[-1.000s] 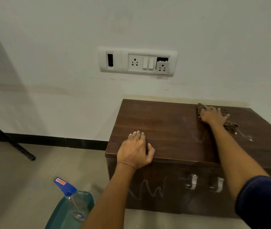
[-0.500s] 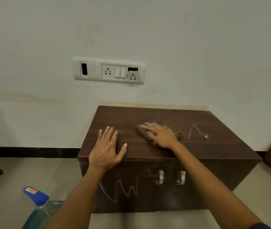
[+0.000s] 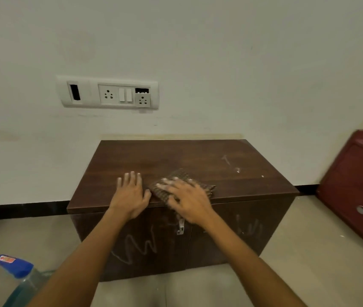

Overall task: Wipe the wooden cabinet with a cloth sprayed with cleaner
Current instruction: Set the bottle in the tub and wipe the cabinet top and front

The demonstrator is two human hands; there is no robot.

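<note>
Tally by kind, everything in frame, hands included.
Hands: 2 (left hand, right hand)
cloth: 1
wooden cabinet: 1
maroon cabinet: 1
spray bottle: 1
switch panel: 1
Total: 7

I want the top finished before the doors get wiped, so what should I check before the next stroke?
1. Cloth pressed under the right hand: ok.
2. Left hand braced flat on the cabinet top: ok.
3. Top free of white marks: not ok, some lie at the back right.
4. Front doors clean: not ok, scribbles show.
5. Cloth damp enough: cannot tell.
6. Spray bottle close by: ok, low at the left.
</note>
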